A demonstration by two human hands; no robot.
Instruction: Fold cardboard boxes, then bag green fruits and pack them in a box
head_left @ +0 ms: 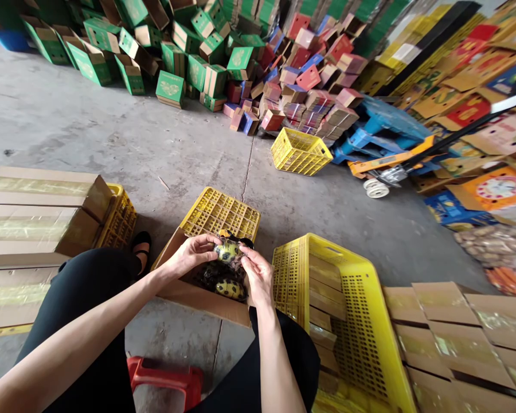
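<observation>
My left hand (193, 252) and my right hand (258, 271) hold a yellow-green rounded item with dark spots (229, 251) between their fingertips, one hand at each end. It looks wrapped in clear plastic; its exact kind is not plain. Below it, an open cardboard box (206, 301) contains a similar spotted item (230, 289) among dark, shiny material. An orange and black thing (236, 236) shows just behind the held item, partly hidden. The box leans against an upturned yellow crate (223, 211).
A yellow crate (361, 298) with flat cartons stands at my right, beside stacked cardboard (451, 332). Taped cartons (34, 212) lie at the left. Near my legs is a red stool (167, 378). Farther off are another yellow crate (301, 152), a pallet jack (391, 163) and green boxes (171, 88).
</observation>
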